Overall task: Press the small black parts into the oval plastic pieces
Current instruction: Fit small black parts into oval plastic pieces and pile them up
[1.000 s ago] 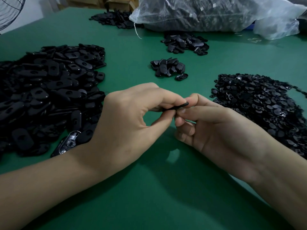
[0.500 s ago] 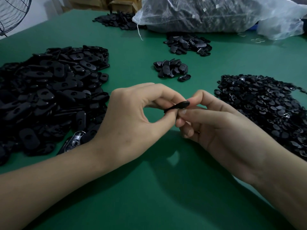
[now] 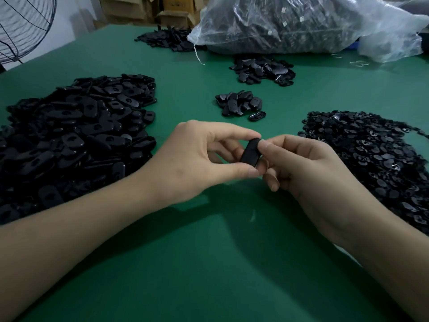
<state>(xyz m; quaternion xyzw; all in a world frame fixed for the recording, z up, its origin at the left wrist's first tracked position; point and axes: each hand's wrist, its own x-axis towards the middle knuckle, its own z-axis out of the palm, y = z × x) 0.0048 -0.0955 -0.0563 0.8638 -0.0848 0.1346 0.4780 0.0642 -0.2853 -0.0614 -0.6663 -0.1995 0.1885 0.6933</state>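
Note:
Above the middle of the green table (image 3: 209, 263), both hands hold one black oval plastic piece (image 3: 250, 152), tilted so its flat face shows. My left hand (image 3: 199, 159) pinches it between index fingertip and thumb. My right hand (image 3: 308, 168) grips its right edge, thumb pressed on its face. Any small black part in it is hidden by the fingers. A large heap of oval pieces (image 3: 74, 135) lies at the left. A heap of small black parts (image 3: 376, 159) lies at the right.
Beyond the hands lie a small pile of black pieces (image 3: 240, 103), another pile (image 3: 262, 69) behind it and a third pile (image 3: 167, 39) at the far edge. A big clear plastic bag (image 3: 301, 24) of parts fills the back right. A fan (image 3: 21, 26) stands at the far left.
The oval piece has turned from edge-on and nearly flat to tilted up with its face showing. Both hands shifted slightly with it, and the camera view moved a little.

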